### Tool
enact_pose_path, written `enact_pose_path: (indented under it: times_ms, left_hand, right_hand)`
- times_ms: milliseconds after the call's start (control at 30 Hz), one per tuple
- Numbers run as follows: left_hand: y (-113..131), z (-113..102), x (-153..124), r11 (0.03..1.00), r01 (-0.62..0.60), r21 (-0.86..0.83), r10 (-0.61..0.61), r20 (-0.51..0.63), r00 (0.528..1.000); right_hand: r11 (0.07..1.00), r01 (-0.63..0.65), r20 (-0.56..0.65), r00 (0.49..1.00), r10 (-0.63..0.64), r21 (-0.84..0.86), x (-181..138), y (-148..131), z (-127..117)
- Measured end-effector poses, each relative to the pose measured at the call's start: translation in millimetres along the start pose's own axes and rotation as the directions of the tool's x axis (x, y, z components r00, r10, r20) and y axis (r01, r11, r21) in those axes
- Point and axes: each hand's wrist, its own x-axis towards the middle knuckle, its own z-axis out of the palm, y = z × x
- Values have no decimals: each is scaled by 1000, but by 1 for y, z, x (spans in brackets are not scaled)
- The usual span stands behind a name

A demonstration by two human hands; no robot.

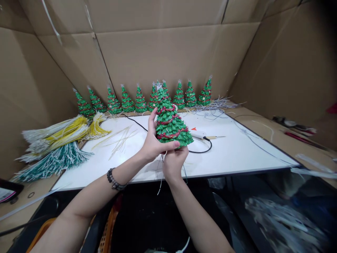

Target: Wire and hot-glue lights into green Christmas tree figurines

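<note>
A green ceramic Christmas tree [170,121] with red garlands and a clear star on top is held upright over the white board [237,151]. My left hand [153,140] wraps its left side, thumb across the base. My right hand [174,160] grips the tree from underneath, where thin wires [161,175] hang down from the base.
A row of several similar small trees [139,100] lines the cardboard back wall. Bundles of yellow, white and green wires [56,142] lie at the left. A white tool with a black cord [201,135] rests on the board behind the tree. Loose wires [216,105] are at the back right.
</note>
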Motion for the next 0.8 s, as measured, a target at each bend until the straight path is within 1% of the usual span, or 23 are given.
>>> enact_pose_path:
  times_ms: [100, 267, 500, 633, 800]
  left_hand:
    - [-1, 2, -1, 1000, -23, -7, 23, -3, 1000]
    - [-5, 3, -2, 998, 6, -60, -6, -7, 1000]
    - [-7, 2, -2, 998, -42, 37, 42, 4, 999]
    - [-4, 3, -3, 998, -34, 48, 32, 30, 999]
    - [-2, 4, -4, 996, -29, 83, 28, 10, 1000]
  right_hand:
    - [1000, -16, 0, 1000, 16, -22, -2, -2, 0]
    - [998, -54, -4, 999, 54, -37, -3, -6, 0]
    - [997, -79, 6, 997, 79, 26, 0, -10, 2]
    - [997, -83, 11, 997, 83, 7, 0, -10, -1]
    - [990, -137, 9, 991, 137, 27, 0, -10, -4]
